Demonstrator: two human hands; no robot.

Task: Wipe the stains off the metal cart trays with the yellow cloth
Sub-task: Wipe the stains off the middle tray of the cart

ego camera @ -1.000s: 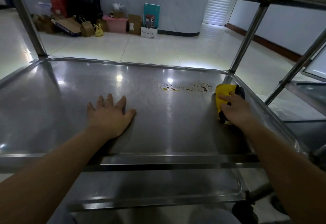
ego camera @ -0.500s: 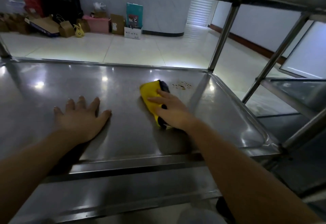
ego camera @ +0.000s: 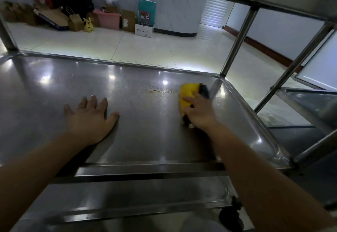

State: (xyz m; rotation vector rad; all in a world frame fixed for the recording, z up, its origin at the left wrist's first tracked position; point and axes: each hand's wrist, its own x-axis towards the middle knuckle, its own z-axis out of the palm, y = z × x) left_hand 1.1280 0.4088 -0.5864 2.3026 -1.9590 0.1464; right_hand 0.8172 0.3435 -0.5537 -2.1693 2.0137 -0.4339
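Ahead, stained steel tray, tiled floor

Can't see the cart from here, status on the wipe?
Left hand flat on middle tray. Right hand pressing yellow cloth. Stain remains, just left of cloth. Nothing in the way.

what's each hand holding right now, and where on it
The right hand presses on the near part of the yellow cloth, fingers on top. The left hand holds nothing; it rests flat on the metal cart tray.
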